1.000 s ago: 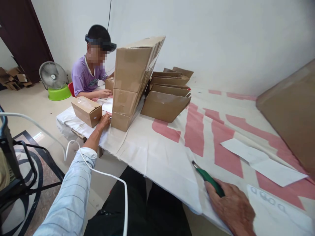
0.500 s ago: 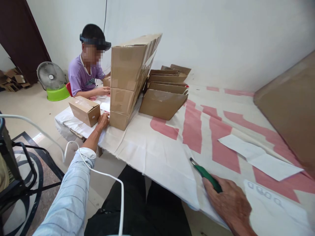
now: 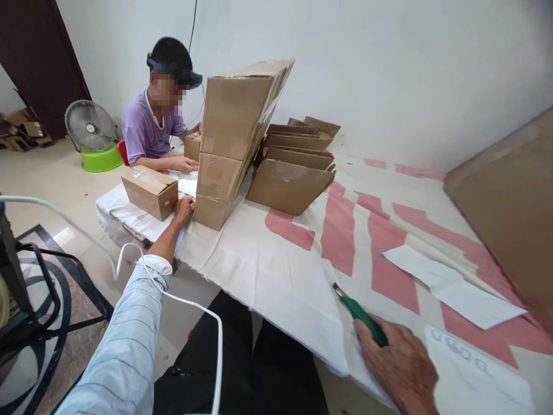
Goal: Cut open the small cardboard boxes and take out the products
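My left hand reaches out to the lower left edge of a tall row of folded cardboard boxes. Its fingers curl against that edge, and their tips are partly hidden behind it. The row leans to the right. A closed carton sits just left of this hand. Low on the right, my right hand is closed around a green-handled utility knife, whose metal tip points away over the cloth. Beyond the row stand several open cardboard boxes.
A white and red cloth covers the table. On it lie a folded white paper and, at right, a large cardboard piece. A co-worker in a purple shirt sits across with another box. A white cable crosses my left sleeve.
The top of the cardboard row has tipped a little to the right beside my left hand. The co-worker's hand has shifted slightly. My right hand keeps the utility knife in the same place.
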### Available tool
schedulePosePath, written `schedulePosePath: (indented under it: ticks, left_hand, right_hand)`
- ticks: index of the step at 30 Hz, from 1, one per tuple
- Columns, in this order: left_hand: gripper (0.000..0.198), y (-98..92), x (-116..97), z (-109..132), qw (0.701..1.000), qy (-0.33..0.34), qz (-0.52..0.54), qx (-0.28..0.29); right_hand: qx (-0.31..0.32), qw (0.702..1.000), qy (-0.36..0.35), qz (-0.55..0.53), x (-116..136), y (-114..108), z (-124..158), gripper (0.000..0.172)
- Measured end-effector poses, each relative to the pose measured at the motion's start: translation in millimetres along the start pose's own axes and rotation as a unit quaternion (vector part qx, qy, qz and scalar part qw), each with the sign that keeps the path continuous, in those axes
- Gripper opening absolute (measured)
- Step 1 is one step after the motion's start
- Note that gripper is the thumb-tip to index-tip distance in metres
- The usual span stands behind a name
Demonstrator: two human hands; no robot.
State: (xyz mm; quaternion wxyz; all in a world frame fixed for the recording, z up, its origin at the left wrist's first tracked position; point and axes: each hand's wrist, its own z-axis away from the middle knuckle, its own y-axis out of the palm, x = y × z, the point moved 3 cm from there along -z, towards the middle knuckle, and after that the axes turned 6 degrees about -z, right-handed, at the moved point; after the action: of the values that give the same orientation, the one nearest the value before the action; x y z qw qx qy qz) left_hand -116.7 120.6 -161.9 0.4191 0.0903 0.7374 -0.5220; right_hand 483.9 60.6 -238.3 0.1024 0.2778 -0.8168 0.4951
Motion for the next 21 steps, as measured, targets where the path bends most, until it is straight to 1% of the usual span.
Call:
schedulePosePath:
  ticks: [3,5,8,11,12,14,17,19,21]
  left_hand:
    - [0.039,-2.7,3.5,7.0,0.996,-0.042,0.080,-0.023]
    - [0.040,-3.4,7.1,17.4,0.987,-0.066,0.142,-0.033]
    - [0.038,-2.8,13.2,42.4,0.967,-0.094,0.236,-0.035]
    - [0.030,-3.1,13.5,72.6,0.940,-0.096,0.326,-0.024]
    - [0.029,-3.5,11.0,82.4,0.930,-0.091,0.355,-0.018]
    - [0.035,-4.3,1.9,100.7,0.909,-0.074,0.409,0.001]
    - [0.045,-4.7,-19.0,124.1,0.880,-0.046,0.471,0.041]
    - [0.048,-4.3,-34.3,137.1,0.867,-0.029,0.494,0.065]
    - [0.049,-3.0,-48.9,148.1,0.859,-0.015,0.505,0.084]
  right_hand:
    - [-0.003,1.000,-0.005,0.002,3.0,-0.7,-0.9,0.043]
    - [-0.008,1.000,-0.005,0.002,5.4,-1.4,-1.4,0.044]
    - [-0.018,1.000,0.004,-0.003,7.5,-2.0,-2.1,0.044]
    - [-0.018,1.000,0.006,-0.013,6.2,-0.1,-3.7,0.041]
    - [-0.016,1.000,0.003,-0.017,5.2,1.3,-4.5,0.041]
    - [-0.011,1.000,-0.008,-0.027,3.8,4.4,-6.8,0.042]
    - [-0.014,0.999,-0.036,-0.030,7.6,7.0,-11.7,0.042]
    - [-0.034,0.998,-0.049,-0.025,17.0,4.6,-16.0,0.042]
    - [-0.067,0.996,-0.048,-0.035,33.2,-1.2,-21.1,0.041]
